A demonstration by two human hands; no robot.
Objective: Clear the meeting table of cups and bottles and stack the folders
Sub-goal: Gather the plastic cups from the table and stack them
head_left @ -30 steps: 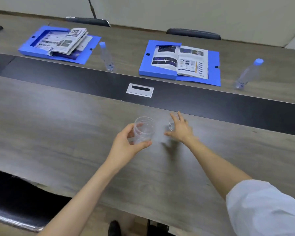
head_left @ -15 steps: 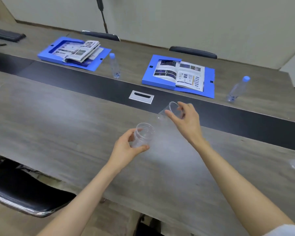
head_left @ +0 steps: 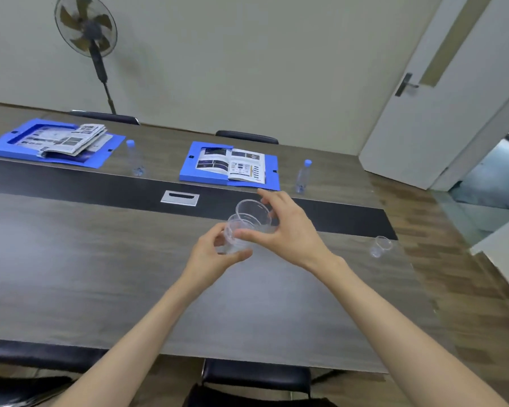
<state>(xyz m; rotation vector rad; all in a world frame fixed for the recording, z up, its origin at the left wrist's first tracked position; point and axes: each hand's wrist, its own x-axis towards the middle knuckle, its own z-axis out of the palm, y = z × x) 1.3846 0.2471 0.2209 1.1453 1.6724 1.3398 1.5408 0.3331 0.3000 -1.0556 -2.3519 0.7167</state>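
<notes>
Over the table's [head_left: 71, 259] middle, left hand [head_left: 215, 257] grips one clear cup [head_left: 235, 239], right hand [head_left: 288, 230] pinches second cup [head_left: 253, 212] above it; nesting step, needs rims aligned.

Near half of the table [head_left: 71, 274]: bare wood on either side of both hands. Obstacles: a lone cup [head_left: 380, 246] near the right edge; across the dark centre strip [head_left: 71, 183], two open folders [head_left: 53, 143] [head_left: 229, 165] alternate with two upright bottles [head_left: 135, 158] [head_left: 303, 176].
</notes>
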